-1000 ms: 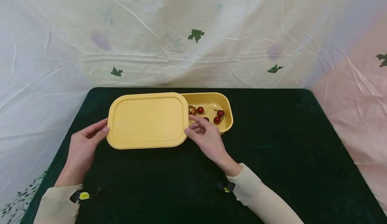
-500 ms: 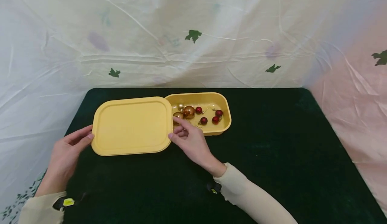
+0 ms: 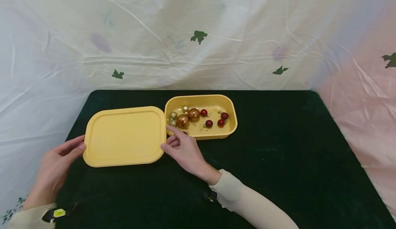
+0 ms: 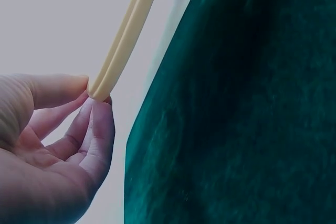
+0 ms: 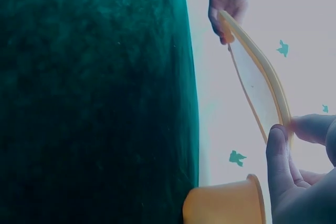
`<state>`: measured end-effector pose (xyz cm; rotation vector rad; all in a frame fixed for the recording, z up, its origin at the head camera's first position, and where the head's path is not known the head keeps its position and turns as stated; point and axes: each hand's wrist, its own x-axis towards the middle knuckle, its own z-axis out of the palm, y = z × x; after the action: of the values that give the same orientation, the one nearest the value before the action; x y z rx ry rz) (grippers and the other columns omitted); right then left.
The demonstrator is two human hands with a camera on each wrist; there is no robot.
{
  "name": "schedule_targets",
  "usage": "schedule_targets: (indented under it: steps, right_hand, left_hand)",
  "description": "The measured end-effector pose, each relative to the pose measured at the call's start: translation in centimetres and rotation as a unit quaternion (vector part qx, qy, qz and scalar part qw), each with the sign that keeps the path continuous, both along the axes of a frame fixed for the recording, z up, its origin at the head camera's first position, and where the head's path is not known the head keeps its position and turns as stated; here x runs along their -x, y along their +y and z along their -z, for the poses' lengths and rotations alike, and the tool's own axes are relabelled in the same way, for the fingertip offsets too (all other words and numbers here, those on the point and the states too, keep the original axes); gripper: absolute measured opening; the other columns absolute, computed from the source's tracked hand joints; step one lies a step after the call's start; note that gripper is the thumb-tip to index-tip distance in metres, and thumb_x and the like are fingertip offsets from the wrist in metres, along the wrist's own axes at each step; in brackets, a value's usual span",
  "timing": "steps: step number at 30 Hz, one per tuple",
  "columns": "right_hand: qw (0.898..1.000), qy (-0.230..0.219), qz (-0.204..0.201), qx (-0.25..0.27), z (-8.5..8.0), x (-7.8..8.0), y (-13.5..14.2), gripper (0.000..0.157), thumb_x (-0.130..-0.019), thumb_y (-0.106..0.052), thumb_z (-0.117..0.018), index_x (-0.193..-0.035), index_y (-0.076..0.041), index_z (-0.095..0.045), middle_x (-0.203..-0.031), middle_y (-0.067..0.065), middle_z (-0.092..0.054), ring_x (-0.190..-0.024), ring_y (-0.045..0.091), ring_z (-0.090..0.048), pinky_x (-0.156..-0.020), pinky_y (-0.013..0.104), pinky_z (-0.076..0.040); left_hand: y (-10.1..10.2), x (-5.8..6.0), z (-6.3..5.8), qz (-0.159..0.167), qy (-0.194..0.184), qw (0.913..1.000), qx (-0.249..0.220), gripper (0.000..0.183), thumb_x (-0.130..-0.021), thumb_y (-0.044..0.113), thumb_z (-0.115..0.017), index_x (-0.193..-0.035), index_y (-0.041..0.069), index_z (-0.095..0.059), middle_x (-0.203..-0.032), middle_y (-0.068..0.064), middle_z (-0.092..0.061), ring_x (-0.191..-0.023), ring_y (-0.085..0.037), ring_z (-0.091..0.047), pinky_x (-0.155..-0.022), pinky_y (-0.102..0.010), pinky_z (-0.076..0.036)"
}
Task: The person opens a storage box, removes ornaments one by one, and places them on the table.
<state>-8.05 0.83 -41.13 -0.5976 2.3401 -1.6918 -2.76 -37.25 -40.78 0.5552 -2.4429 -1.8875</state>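
Note:
A yellow rectangular lid with rounded corners is held up by both hands, left of the yellow box. My left hand pinches its left short edge between thumb and fingers; the left wrist view shows the lid's rim in that pinch. My right hand pinches the opposite edge, its fingers near the box's front left corner. Inside the uncovered box lie two large copper baubles, several small gold baubles and several red baubles. In the right wrist view the lid stands clear of the table.
The box stands near the back edge of a table covered in dark green cloth. Behind it hangs a pale fabric sheet with green leaf-like shapes, reaching round both sides.
Both hands have carried the lid left and nearer to me, off the box. More of the box's inside shows, including copper and gold baubles that the lid covered. The box stays put.

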Motion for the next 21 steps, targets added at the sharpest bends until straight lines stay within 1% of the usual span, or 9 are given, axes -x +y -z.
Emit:
schedule_targets:
  steps: [4,6,10,15,16,17,18,19,21]
  right_hand:
    - [1.0,0.004,-0.01,-0.012,0.3,-0.1,-0.7,0.06,-0.098,-0.023,-0.074,-0.152,-0.011,-0.05,-0.101,-0.004,-0.07,-0.084,0.003,-0.067,-0.073,0.022,-0.059]
    - [1.0,0.006,-0.015,-0.014,0.4,-0.2,-1.0,0.06,-0.098,-0.023,-0.074,-0.152,-0.01,-0.05,-0.101,-0.004,-0.07,-0.083,0.002,-0.067,-0.072,0.021,-0.058]
    - [1.0,0.007,-0.02,-0.021,0.6,-0.3,-1.6,0.061,-0.098,-0.022,-0.075,-0.152,-0.009,-0.05,-0.099,-0.004,-0.07,-0.081,0.0,-0.066,-0.071,0.019,-0.058]
    - [0.999,-0.015,-0.027,-0.043,1.1,-0.5,-2.0,0.063,-0.098,-0.022,-0.075,-0.153,-0.009,-0.049,-0.097,-0.007,-0.069,-0.079,-0.001,-0.065,-0.069,0.019,-0.057]
    - [0.998,-0.02,-0.028,-0.048,1.2,-0.5,-2.0,0.063,-0.097,-0.022,-0.075,-0.153,-0.009,-0.05,-0.097,-0.007,-0.069,-0.078,0.0,-0.065,-0.068,0.02,-0.057]
    - [0.998,-0.023,-0.028,-0.053,1.4,-0.5,-2.0,0.063,-0.097,-0.022,-0.075,-0.153,-0.008,-0.05,-0.096,-0.007,-0.068,-0.077,0.0,-0.064,-0.067,0.02,-0.057]
    - [0.997,-0.025,-0.028,-0.06,1.5,-0.4,-2.1,0.062,-0.097,-0.022,-0.076,-0.152,-0.008,-0.05,-0.095,-0.008,-0.068,-0.076,0.0,-0.064,-0.067,0.02,-0.057]
    - [0.997,-0.027,-0.028,-0.066,1.6,-0.4,-2.1,0.062,-0.097,-0.022,-0.076,-0.152,-0.007,-0.05,-0.094,-0.008,-0.068,-0.075,0.0,-0.064,-0.066,0.02,-0.057]
    - [0.996,-0.031,-0.03,-0.077,1.7,-0.2,-2.1,0.062,-0.097,-0.022,-0.076,-0.151,-0.006,-0.051,-0.094,-0.007,-0.068,-0.074,0.0,-0.063,-0.066,0.019,-0.056]
  left_hand:
    - [-0.8,-0.1,0.2,0.0,-0.004,1.0,-0.002,0.026,-0.1,0.022,-0.071,-0.126,0.024,-0.075,-0.098,0.028,-0.07,-0.087,0.008,-0.065,-0.071,-0.007,-0.053]
    - [-1.2,-0.2,0.3,0.005,-0.015,0.9997,0.017,0.025,-0.1,0.023,-0.071,-0.125,0.026,-0.075,-0.096,0.029,-0.069,-0.087,0.008,-0.065,-0.07,-0.007,-0.052]
    - [-1.9,-0.1,0.8,0.021,-0.046,0.9949,0.087,0.046,-0.101,0.034,-0.068,-0.142,0.014,-0.065,-0.096,0.031,-0.067,-0.087,0.01,-0.062,-0.07,-0.007,-0.052]
    - [-2.7,-0.1,1.3,0.036,-0.068,0.9898,0.12,0.056,-0.101,0.039,-0.067,-0.146,0.006,-0.059,-0.094,0.032,-0.064,-0.087,0.008,-0.061,-0.07,-0.009,-0.052]
    - [-2.8,-0.1,1.4,0.041,-0.076,0.988,0.128,0.058,-0.102,0.04,-0.066,-0.147,0.005,-0.058,-0.095,0.03,-0.065,-0.088,0.005,-0.061,-0.078,-0.016,-0.056]
    - [-2.9,0.0,1.4,0.048,-0.084,0.9854,0.14,0.062,-0.102,0.042,-0.065,-0.148,0.003,-0.055,-0.098,0.024,-0.068,-0.093,-0.002,-0.062,-0.085,-0.025,-0.059]
    - [-2.9,0.0,1.4,0.052,-0.093,0.9827,0.151,0.065,-0.102,0.044,-0.064,-0.149,0.0,-0.053,-0.103,0.016,-0.072,-0.099,-0.01,-0.063,-0.093,-0.036,-0.059]
    - [-2.9,0.1,1.5,0.057,-0.103,0.9793,0.165,0.072,-0.102,0.047,-0.062,-0.151,-0.005,-0.048,-0.109,0.005,-0.074,-0.105,-0.018,-0.062,-0.098,-0.047,-0.056]
    - [-2.7,0.3,1.5,0.064,-0.116,0.9741,0.183,0.077,-0.103,0.05,-0.06,-0.151,-0.008,-0.044,-0.123,-0.017,-0.07,-0.115,-0.035,-0.056,-0.102,-0.069,-0.046]
